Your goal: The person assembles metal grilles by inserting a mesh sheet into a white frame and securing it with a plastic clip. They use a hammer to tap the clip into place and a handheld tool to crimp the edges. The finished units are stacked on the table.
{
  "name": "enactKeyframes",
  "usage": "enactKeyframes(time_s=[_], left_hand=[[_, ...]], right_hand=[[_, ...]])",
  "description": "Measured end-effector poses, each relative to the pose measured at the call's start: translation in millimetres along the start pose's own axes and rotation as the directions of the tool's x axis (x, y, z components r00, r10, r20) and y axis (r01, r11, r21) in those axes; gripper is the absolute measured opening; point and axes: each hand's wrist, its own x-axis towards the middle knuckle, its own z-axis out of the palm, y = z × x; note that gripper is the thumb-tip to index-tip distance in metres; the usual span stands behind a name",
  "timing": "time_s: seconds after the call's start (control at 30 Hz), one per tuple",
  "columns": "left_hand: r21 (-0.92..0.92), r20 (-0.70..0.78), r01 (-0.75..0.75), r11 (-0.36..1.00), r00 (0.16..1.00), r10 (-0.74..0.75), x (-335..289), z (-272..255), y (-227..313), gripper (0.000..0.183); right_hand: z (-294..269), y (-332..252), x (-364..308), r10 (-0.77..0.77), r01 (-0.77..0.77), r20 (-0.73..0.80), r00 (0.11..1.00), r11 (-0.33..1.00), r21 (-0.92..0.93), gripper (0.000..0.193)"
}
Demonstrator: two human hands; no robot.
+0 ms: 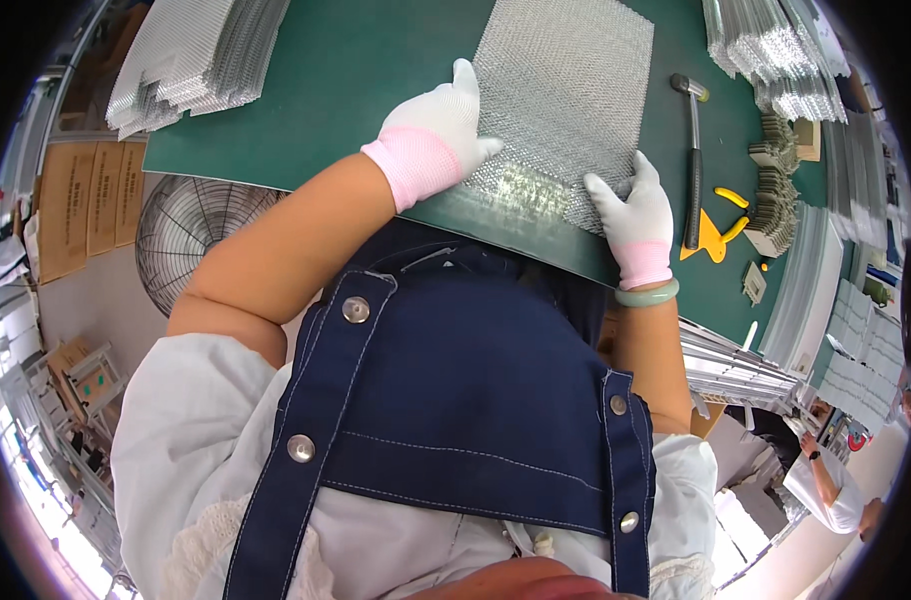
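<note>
Pink-cuffed white gloves [444, 125] cover the hands [640, 218].

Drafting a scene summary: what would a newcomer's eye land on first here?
Probably the silvery mesh on the green table, flanked by the white-gloved left grip and right grip. Next, the bright yellow tool and black-handled hammer, right of the mesh. Then the stacked mesh sheets at the picture's upper left.

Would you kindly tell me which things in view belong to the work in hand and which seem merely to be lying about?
Apparently in use:
- metal mesh sheet, with left hand and right hand at its edges
- green table beneath

Seemingly lying about:
- hammer
- yellow tool
- wire-caged fan
</note>
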Motion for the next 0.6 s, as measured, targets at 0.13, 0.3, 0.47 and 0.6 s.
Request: enactKeyframes(time_s=[0.13,0.3,0.47,0.6], left_hand=[[0.020,0.046,0.029,0.999,0.999,-0.029,3,-1,1,0.090],[0.043,0.091,0.163,0.986,0.982,-0.166,2,-14,12,0.073],[0.095,-0.171,0.076,0.993,0.984,-0.059,-4,12,-2,0.066],[0.132,-0.082,0.067,0.989,0.995,-0.056,-7,8,-1,0.068]], right_hand=[[1,1,1,-0.028,0.028,0.004,1.000,0.999,-0.047,0.084],[-11,-22,3,0.092,-0.084,0.031,0.995,0.973,-0.215,0.082],[-3,-16,-4,-0.004,-0.017,-0.076,0.997,0.962,-0.271,0.078],[-1,-12,-4,-0.097,0.042,-0.138,0.986,0.932,-0.359,0.066]])
